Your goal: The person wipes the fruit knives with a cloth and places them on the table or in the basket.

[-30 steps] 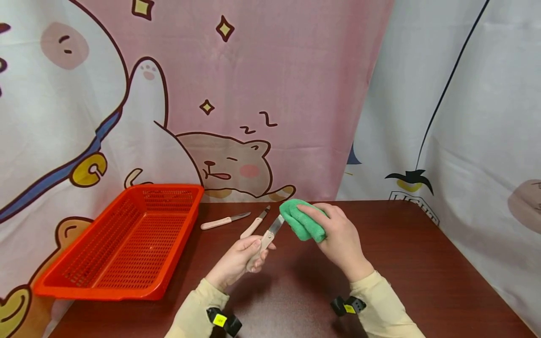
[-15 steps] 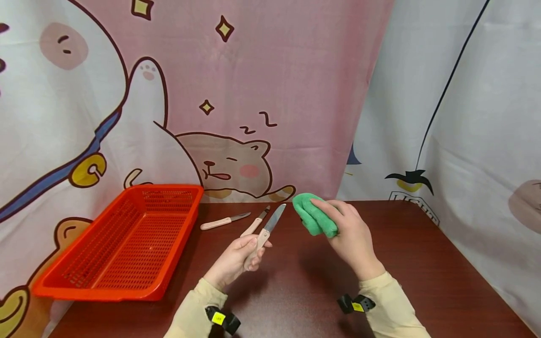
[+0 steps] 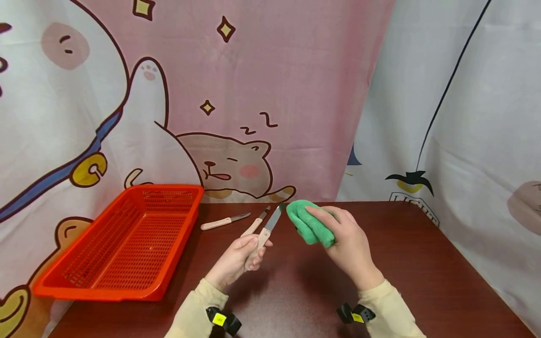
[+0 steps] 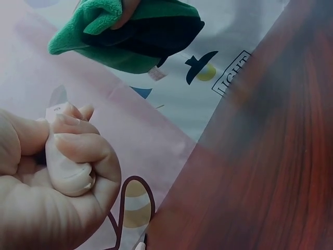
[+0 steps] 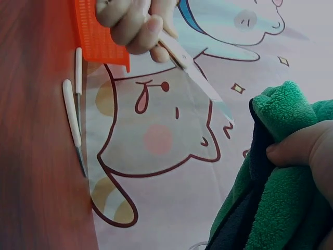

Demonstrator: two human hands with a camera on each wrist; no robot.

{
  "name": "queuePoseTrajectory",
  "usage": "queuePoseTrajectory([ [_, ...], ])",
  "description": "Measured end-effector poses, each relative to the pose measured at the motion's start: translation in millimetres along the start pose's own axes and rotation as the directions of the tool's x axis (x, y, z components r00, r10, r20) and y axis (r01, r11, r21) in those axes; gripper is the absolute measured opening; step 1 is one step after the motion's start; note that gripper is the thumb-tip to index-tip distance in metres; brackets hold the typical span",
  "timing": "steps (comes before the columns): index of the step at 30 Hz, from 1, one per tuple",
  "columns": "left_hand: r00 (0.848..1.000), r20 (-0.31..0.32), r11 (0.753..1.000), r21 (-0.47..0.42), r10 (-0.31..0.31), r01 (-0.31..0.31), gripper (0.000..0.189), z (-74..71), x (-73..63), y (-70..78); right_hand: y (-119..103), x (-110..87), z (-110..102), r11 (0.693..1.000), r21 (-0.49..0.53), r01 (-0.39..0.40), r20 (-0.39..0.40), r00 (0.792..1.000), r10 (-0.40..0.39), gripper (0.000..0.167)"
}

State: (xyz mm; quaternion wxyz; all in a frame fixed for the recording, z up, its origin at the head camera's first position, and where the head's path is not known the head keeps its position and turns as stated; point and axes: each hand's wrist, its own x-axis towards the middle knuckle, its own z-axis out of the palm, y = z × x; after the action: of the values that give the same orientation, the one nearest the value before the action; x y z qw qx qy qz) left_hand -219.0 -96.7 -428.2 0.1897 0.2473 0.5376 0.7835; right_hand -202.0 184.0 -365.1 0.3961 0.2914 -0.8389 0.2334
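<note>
My left hand grips the pale handle of a knife, its blade pointing up and away to the right. In the left wrist view the fingers curl round that handle. My right hand holds a folded green cloth just right of the blade tip. Dark navy fabric shows on the cloth's other face in the right wrist view, where the thumb presses into the fold. Behind the left hand lie two more pale-handled knives, one flat to the left and one partly hidden by the held knife.
An orange-red perforated plastic basket stands on the left of the dark brown wooden table. A printed cartoon curtain hangs right behind the table's far edge.
The cloth covered the blade's tip at first, then moved off to the right and up. Now it has come back left and lower, beside the tip. The left hand has barely moved.
</note>
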Motion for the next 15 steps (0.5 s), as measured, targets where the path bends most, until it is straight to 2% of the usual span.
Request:
queuePoseTrajectory([
  [8,0.999,-0.023,0.999,0.024,-0.023,0.024,0.032,8.6,-0.7,3.0,-14.1,-0.5,7.3,0.998,0.040,0.043,0.035,0.998,-0.045,0.079],
  [11,0.999,-0.029,0.998,0.045,-0.032,0.033,0.036,10.4,-0.3,3.2,-16.3,-2.3,12.5,0.997,0.049,0.059,0.042,0.997,-0.061,0.076],
  [15,0.998,-0.039,0.999,0.030,-0.043,0.044,0.039,13.1,0.0,4.4,-19.0,-4.4,18.0,0.995,0.060,0.080,0.046,0.996,-0.083,0.072],
])
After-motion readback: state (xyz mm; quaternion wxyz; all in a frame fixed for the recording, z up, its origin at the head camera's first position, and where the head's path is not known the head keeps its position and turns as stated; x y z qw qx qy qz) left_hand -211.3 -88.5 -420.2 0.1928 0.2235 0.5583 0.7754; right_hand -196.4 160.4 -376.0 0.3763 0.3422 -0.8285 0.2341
